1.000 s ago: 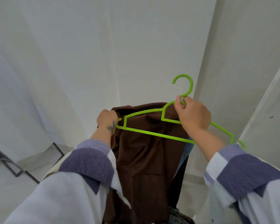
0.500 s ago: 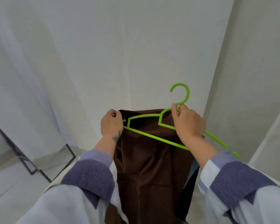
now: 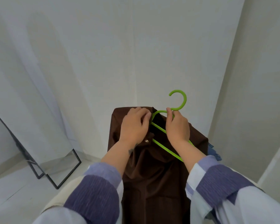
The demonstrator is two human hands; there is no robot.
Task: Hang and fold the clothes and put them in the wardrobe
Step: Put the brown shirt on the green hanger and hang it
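While both hands grip it, the green hanger (image 3: 166,136) slants, hook upward.

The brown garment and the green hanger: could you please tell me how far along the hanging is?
Done: part of the green hanger already sits inside the brown garment. In hand: the right hand grips the hanger below its hook while the left hand pinches the cloth at the top beside it. Left: seating the garment fully and hanging it; no wardrobe or rail is in view. A blue cloth shows behind.
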